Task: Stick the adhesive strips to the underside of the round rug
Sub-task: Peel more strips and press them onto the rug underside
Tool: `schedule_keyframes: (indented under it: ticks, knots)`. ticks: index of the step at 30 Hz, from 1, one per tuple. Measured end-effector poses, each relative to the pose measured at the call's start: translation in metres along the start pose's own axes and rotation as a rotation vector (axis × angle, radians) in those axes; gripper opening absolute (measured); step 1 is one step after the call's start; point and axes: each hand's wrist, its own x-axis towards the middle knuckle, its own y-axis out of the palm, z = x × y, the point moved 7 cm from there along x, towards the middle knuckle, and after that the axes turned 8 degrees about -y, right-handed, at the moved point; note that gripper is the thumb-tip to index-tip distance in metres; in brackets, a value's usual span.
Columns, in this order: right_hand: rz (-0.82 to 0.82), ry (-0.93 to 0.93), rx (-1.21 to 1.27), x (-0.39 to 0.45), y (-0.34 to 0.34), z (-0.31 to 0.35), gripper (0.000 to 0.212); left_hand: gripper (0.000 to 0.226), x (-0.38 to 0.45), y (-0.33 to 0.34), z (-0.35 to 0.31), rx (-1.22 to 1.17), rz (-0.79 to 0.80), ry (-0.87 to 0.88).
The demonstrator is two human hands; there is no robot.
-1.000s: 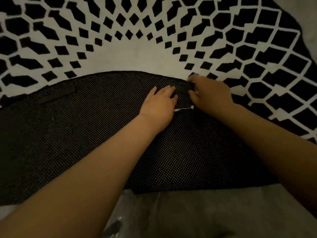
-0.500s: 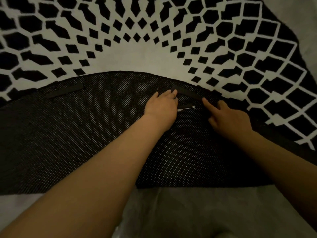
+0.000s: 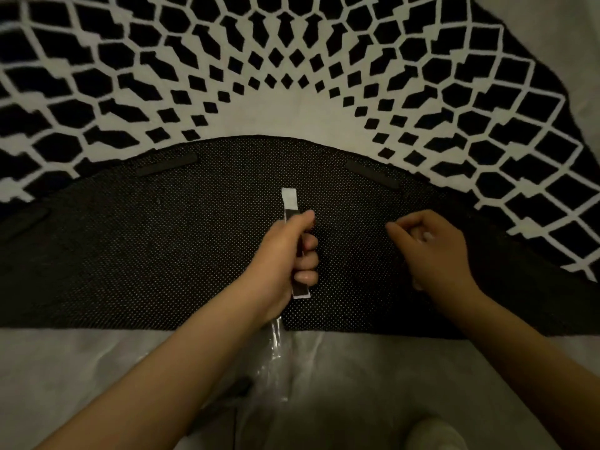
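The round black-and-white rug (image 3: 292, 76) lies with its near part folded over, so the dark dotted underside (image 3: 162, 254) faces up. Two black strips are stuck near the folded edge, one on the left (image 3: 167, 164) and one on the right (image 3: 373, 173). A third dark strip (image 3: 22, 222) shows faintly at the far left. My left hand (image 3: 289, 254) grips a loose adhesive strip (image 3: 290, 203) in its fist over the middle of the underside; the strip's white end sticks out above the thumb. My right hand (image 3: 431, 248) is curled, with nothing visible in it, just below the right strip.
A crumpled clear plastic bag (image 3: 276, 362) lies on the grey floor (image 3: 81, 358) between my forearms, just below the rug's fold. A pale rounded thing (image 3: 431, 433) shows at the bottom right edge.
My left hand has lifted off the underside and now grips a strip in its fist. My right hand has drawn back from the right strip and curled its fingers.
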Motion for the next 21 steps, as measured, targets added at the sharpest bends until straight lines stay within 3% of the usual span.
schedule_keyframes:
  ticks: [4, 7, 11, 15, 18, 21]
  knots:
    - [0.117, 0.05, 0.157, -0.007, 0.012, 0.045, 0.011, 0.015, -0.025, 0.004, -0.016, -0.127, 0.104, 0.089]
    - [0.176, 0.051, 0.299, -0.02, 0.02, 0.068, 0.005, 0.02, -0.041, -0.004, -0.02, 0.073, 0.083, 0.184]
    - [0.276, 0.077, 0.403, -0.041, 0.031, 0.079, 0.012, 0.021, -0.058, -0.017, -0.008, 0.229, 0.135, 0.173]
    - [0.366, 0.076, 0.394, -0.058, 0.049, 0.082, 0.025, 0.021, -0.065, -0.031, 0.008, 0.393, 0.15, 0.175]
    - [0.366, 0.028, 0.34, -0.061, 0.057, 0.089, 0.005, 0.018, -0.067, -0.037, 0.015, 0.431, 0.179, 0.178]
    - [0.317, -0.007, 0.306, -0.057, 0.059, 0.093, 0.006, 0.016, -0.065, -0.043, 0.015, 0.413, 0.183, 0.163]
